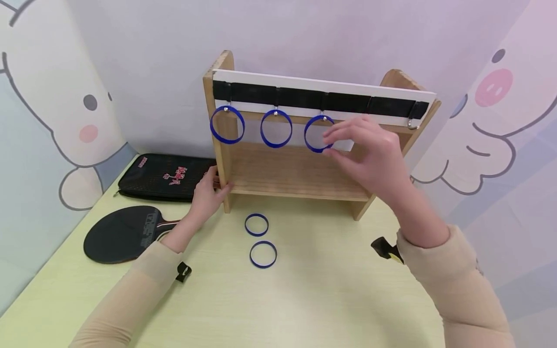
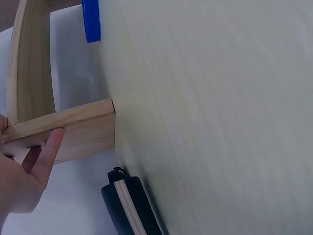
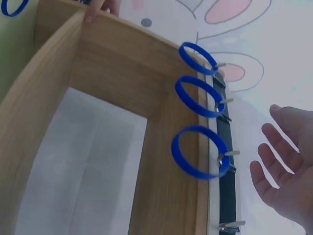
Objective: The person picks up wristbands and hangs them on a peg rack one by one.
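Note:
My left hand (image 1: 207, 195) grips the left side panel of a wooden rack (image 1: 296, 174), thumb on one side and fingers on the other. Blue rings hang from hooks along its top strip: a left ring (image 1: 212, 130), a middle ring (image 1: 262, 133) and a third ring (image 1: 306, 133). By the third ring's right edge is my right hand (image 1: 370, 154), which overlaps it in the head view. The right wrist view shows that hand's fingers (image 3: 276, 152) spread and apart from the rings. Two more blue rings, one (image 1: 256, 235) behind the other (image 1: 263, 267), lie on the table.
A white strip with a black band (image 1: 300, 99) carries the hooks; the rightmost hook (image 1: 411, 124) bears no ring. At the left lie a black table tennis paddle (image 1: 122, 234) and a black zip case (image 1: 161, 176). A patterned cloth (image 1: 143, 96) stands behind.

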Demonstrator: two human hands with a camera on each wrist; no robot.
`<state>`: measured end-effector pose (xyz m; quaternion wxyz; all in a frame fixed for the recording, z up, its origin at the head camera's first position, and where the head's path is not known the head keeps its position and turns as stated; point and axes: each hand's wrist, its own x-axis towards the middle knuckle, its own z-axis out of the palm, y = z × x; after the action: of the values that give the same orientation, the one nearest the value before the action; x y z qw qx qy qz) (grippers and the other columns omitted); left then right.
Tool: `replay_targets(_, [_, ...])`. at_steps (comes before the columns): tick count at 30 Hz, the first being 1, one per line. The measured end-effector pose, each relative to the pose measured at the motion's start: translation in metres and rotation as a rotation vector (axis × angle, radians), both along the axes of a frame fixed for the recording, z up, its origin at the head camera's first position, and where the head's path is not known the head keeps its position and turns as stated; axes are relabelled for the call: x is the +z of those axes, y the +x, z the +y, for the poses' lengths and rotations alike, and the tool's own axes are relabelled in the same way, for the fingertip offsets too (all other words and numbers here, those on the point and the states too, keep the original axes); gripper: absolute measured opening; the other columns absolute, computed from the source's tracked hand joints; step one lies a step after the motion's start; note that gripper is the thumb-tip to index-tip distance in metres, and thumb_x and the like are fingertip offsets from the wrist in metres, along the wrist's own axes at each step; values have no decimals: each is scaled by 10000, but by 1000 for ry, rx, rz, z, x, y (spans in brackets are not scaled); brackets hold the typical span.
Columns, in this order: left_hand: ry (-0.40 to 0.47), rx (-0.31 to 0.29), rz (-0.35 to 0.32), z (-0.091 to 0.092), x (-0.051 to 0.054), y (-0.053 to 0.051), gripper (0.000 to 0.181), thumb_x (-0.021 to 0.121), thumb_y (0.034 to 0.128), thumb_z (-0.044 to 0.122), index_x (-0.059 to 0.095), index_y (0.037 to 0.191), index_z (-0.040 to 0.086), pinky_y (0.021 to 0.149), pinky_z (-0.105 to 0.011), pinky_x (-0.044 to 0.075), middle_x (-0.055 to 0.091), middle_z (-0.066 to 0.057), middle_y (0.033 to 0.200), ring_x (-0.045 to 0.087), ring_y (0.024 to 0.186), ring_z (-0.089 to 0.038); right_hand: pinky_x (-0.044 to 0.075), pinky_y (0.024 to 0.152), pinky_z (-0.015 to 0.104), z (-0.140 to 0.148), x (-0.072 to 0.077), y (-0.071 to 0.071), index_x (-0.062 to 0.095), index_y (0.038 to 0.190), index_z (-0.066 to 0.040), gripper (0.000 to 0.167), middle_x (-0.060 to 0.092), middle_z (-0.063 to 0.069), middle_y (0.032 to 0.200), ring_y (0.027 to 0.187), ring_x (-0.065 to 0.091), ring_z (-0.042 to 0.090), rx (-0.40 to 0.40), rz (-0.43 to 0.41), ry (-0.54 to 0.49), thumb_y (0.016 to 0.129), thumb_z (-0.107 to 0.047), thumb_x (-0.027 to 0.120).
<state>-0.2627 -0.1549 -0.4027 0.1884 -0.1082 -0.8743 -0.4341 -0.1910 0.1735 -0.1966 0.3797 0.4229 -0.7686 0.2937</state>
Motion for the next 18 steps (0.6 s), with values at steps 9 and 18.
replay_targets(9, [-4, 3, -4, 1, 1, 0, 539, 637, 905, 256, 402, 1344, 50, 763, -488, 544, 588, -202, 1091, 604, 957, -328, 460, 933, 225, -14, -39, 9, 702, 965, -38, 272, 700, 79, 995, 997, 605, 215, 104, -51, 60, 707, -5, 783])
replay_targets(18, [-6, 9, -8, 0, 0, 0, 529, 631, 907, 249, 405, 1342, 52, 761, -491, 546, 587, -201, 1085, 606, 960, -330, 489, 920, 270, -27, -90, 9, 676, 1053, -65, 332, 684, 47, 1061, 1041, 590, 198, 151, -175, 128, 736, -54, 776])
